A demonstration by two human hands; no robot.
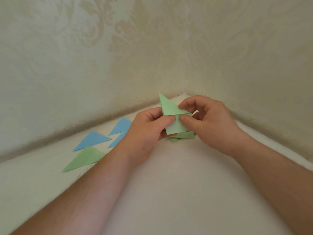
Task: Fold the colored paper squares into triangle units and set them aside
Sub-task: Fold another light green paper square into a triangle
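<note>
Between both hands [177, 122], green paper [174, 119].

Cream damask wallpaper [118, 48] meets in a corner (soft light) above a white surface [177, 184].

Held paper [174, 119]: light green, plain.
Stack [183, 136]: light green.
Near triangle [84, 158]: light green.
Far triangles [92, 140]: sky blue, plain.
Wall [84, 48]: cream, pale damask floral pattern.
Surface [177, 184]: off-white.
</note>
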